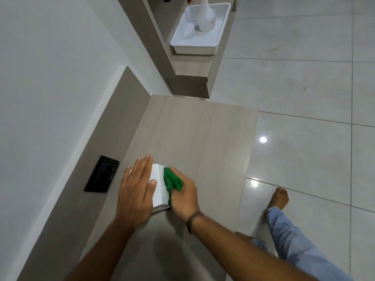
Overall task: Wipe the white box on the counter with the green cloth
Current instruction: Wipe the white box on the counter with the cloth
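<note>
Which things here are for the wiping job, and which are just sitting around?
For the job:
white box, under the left hand
green cloth, held in the right hand
counter

Just sitting around:
spray bottle
white tray it stands in
black wall socket

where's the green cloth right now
In the head view the green cloth is bunched in the right hand, pressed against the right side of the white box on the counter, while the left hand steadies the box from the left.
</note>
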